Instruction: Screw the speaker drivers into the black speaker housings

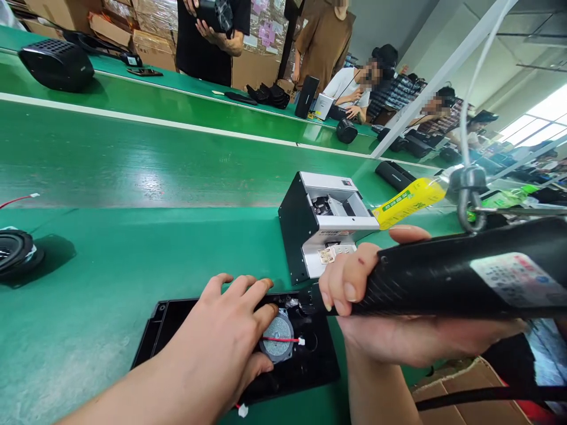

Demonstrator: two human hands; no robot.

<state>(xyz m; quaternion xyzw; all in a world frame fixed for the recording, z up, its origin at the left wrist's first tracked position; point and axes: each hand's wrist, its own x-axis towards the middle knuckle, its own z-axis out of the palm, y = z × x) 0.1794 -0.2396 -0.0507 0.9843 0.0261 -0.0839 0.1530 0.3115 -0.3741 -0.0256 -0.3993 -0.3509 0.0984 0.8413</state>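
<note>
My right hand (385,336) is wrapped around a black electric screwdriver (434,280), which lies nearly level with its tip pointing left. That tip meets the upper edge of a black plastic panel (310,375) on the green bench, beside a round metal-backed speaker (281,324). With thumb and fingers at the speaker's left edge, my left hand (230,330) steadies it against the panel. A red wire with a white plug crosses the speaker. A second white plug (243,410) pokes out below my left hand, which covers much of the panel's middle.
Behind the panel stands a silver-and-black screw feeder (330,227), with a yellow bottle (410,203) beside it. The screwdriver hangs from a metal hook (469,203). A loose speaker (18,254) lies at far left. Across the green belt (199,159), several people work among black speaker housings.
</note>
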